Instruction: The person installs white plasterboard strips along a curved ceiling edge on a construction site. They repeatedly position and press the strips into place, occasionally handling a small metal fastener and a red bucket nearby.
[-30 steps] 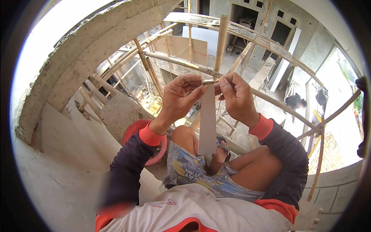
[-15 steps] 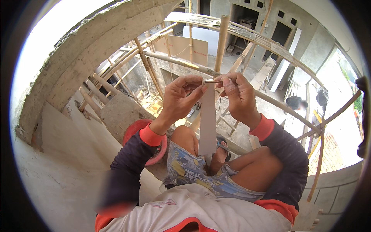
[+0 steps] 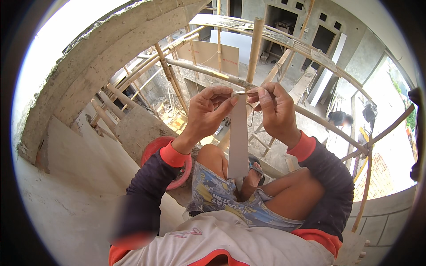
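A long, flat, pale strip [image 3: 238, 137] hangs upright between my hands, wider at its lower end near my shorts. My left hand [image 3: 208, 114] is closed in a pinch at the strip's top edge. My right hand [image 3: 276, 111], also closed, pinches a thin, dark, rod-like piece [image 3: 245, 93] that lies level across the strip's top. Its exact kind is too small to tell. A thin bent wire [image 3: 251, 117] shows below the right fingers; whether the hand holds it I cannot tell.
Left of my knees stands a red bucket [image 3: 188, 170]. Bamboo scaffold poles [image 3: 330, 126] cross in front of me, above a lower level. A concrete beam [image 3: 88, 66] runs along the upper left. Another person [image 3: 341, 118] is below at the right.
My right hand has shifted slightly to the right, and more of the thin rod shows between the hands. My left hand and the strip stay almost still. The person below has moved a little.
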